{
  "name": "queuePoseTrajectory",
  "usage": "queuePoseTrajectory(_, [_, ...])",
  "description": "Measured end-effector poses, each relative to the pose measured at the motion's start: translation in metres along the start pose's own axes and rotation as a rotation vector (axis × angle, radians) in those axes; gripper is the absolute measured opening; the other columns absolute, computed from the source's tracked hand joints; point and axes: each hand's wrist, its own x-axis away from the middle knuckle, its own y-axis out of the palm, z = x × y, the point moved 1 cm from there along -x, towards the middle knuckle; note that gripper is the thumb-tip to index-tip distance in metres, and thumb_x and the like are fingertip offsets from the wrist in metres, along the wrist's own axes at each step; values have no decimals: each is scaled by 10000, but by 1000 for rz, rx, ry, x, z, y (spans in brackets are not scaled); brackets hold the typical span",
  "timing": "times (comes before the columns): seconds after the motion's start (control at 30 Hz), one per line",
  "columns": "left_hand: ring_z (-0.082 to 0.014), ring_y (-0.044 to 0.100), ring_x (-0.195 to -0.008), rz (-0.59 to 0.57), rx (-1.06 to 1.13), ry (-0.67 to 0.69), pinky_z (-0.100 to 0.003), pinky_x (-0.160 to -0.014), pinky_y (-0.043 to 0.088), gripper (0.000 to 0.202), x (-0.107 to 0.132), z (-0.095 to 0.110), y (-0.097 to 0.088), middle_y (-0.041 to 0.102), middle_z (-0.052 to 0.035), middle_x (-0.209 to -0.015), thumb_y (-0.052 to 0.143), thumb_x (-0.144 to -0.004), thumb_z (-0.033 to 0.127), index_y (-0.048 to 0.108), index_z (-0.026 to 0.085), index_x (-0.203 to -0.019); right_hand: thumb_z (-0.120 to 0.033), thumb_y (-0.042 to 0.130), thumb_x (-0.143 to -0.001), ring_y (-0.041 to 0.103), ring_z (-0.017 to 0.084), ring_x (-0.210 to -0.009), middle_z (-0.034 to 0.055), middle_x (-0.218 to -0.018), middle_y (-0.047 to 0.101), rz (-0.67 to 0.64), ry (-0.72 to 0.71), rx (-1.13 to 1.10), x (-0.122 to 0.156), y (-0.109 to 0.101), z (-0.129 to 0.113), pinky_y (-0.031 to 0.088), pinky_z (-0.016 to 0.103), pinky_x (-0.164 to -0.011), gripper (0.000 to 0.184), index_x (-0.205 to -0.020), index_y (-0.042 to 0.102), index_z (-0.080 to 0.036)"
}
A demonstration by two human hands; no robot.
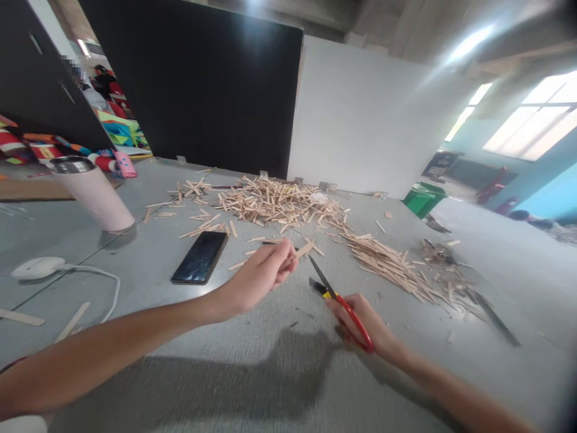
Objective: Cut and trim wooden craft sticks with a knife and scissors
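Note:
My left hand (265, 269) is closed, its fingertips pinching a short flat wooden craft stick (305, 249) that points up and right. Just to the right, my right hand (360, 322) grips a pair of scissors (354, 320) with red handles, one dark blade pointing up toward the stick. Beside the blade is a small black and yellow piece (319, 287); I cannot tell whether it belongs to the scissors. Beyond both hands lies a large loose heap of craft sticks (274, 203). A second bundle of sticks (392, 264), lying roughly parallel, runs along its right side.
A black phone (199, 257) lies left of my left hand. Farther left stand a pale pink tumbler (97, 198) and a white charger with cable (39, 267). Black and white panels (360, 114) close off the back of the grey table. A green bin (422, 198) is at right.

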Motion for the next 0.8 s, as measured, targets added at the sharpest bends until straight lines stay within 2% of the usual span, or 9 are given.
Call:
queuePoseTrajectory(0.1, [-101,279,-559,-6,52,11,-243,-509,260,267,6,7,4,360,66,-697,378,-1123,358,562,200,-1013,-817,579,-887,479,126,-375,-14,-446,480,55,8,18,-8,-4,3,347,239,-378,684,-558,416,-240])
queuePoseTrajectory(0.17, [-96,355,-570,-4,41,33,-234,-520,309,145,12,12,8,456,64,-739,418,-1110,280,534,225,-1179,-807,564,-896,481,134,-378,-19,-457,470,95,5,28,-10,-5,5,354,247,-385,667,-573,417,-242])
queuePoseTrajectory(0.27, [-84,449,-552,-6,47,98,-233,-528,371,204,20,14,15,567,63,-799,414,-1136,293,425,258,-1336,-759,633,-872,464,130,-411,-33,-476,421,138,-37,55,-10,-3,7,331,247,-411,639,-580,388,-245])
queuePoseTrajectory(0.47, [-97,591,-576,6,92,174,-231,-523,447,198,28,10,22,654,37,-878,394,-1163,364,377,290,-1346,-723,636,-878,353,114,-466,-38,-511,359,165,-105,77,-7,1,10,232,260,-436,617,-591,372,-244])
queuePoseTrajectory(0.63, [-89,605,-568,4,105,186,-215,-496,438,221,29,9,22,664,28,-913,422,-1159,424,379,289,-1330,-719,636,-885,254,107,-526,-43,-562,299,192,-141,122,-6,2,11,177,269,-455,630,-612,317,-249])
queuePoseTrajectory(0.73, [-85,591,-552,6,107,175,-214,-489,431,235,30,12,22,662,27,-904,439,-1151,459,407,274,-1293,-703,627,-904,257,109,-535,-45,-573,295,164,-166,117,-4,-1,8,196,269,-464,619,-615,318,-250])
queuePoseTrajectory(0.8, [-81,577,-539,0,112,162,-218,-481,420,243,30,15,21,654,23,-895,430,-1151,470,446,255,-1264,-666,639,-917,305,114,-535,-44,-581,335,81,-208,116,1,-4,3,248,264,-479,586,-617,372,-240])
